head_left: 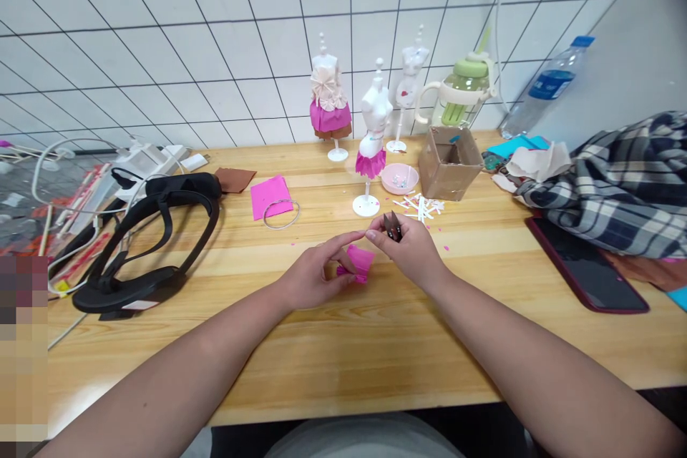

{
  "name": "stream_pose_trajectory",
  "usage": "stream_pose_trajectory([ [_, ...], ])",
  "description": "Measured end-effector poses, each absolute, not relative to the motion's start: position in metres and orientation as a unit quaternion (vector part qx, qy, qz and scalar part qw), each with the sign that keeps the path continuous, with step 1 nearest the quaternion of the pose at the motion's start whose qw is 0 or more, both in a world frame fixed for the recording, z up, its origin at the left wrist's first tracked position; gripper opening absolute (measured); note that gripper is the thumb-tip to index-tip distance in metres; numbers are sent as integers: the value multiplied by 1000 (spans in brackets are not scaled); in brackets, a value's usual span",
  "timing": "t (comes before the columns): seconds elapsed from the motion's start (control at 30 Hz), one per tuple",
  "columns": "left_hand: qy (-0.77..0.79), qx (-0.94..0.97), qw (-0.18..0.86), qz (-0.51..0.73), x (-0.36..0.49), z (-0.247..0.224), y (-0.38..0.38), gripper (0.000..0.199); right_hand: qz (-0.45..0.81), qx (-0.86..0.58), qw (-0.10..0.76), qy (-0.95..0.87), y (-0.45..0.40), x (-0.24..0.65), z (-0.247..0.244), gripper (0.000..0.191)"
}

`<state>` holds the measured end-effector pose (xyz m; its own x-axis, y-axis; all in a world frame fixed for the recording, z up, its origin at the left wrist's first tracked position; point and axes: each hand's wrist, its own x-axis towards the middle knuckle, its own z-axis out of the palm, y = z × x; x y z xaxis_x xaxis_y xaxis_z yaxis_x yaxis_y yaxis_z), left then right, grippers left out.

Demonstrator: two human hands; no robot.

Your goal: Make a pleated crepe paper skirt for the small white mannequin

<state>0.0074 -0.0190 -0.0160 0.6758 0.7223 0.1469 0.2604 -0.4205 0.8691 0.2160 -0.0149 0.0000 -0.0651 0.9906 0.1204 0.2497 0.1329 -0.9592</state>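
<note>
My left hand (318,270) has its thumb and curled fingers on a small pleated pink piece (362,263), paper or cloth. Its index finger stretches out to meet the fingertips of my right hand (406,247). Closed in my right hand is a pair of small dark thread snips (393,226), blades pointing up and away. Whether the touching fingertips pinch anything is too small to tell. Just beyond my hands stands a white mini dress form (377,109) wearing a ruffled pink skirt (371,164).
Behind are a dressed form (328,96) and a bare form (412,75). A pink bowl (400,179), white strips (422,207) and a cardboard box (449,164) sit right of centre. Left lie a pink sheet (270,195), wire ring (280,225) and black headset (155,243); right, a phone (585,265).
</note>
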Motion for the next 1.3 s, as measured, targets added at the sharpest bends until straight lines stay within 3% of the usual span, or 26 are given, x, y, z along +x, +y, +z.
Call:
stream_pose_trajectory([
  [0.17,280,790,478,264,4,-17,-18,72,394,-517,459,-606,-19,214,2,18],
  [0.23,275,782,486,277,4,-17,-18,70,402,-504,476,-599,-21,215,3,27],
  [0.4,302,760,501,283,5,-18,-18,69,501,-404,523,-558,-16,225,1,35],
  [0.63,334,742,496,304,0,-17,-15,76,509,-477,496,-517,-8,225,-7,30],
  [0.73,321,756,497,280,2,-17,-16,76,508,-464,475,-549,-13,220,-2,37],
  [1.13,282,767,514,262,2,-22,-18,74,425,-483,470,-605,-20,212,-4,26],
  [1.3,301,741,535,270,4,-23,-18,69,247,-500,421,-715,-26,212,0,13],
])
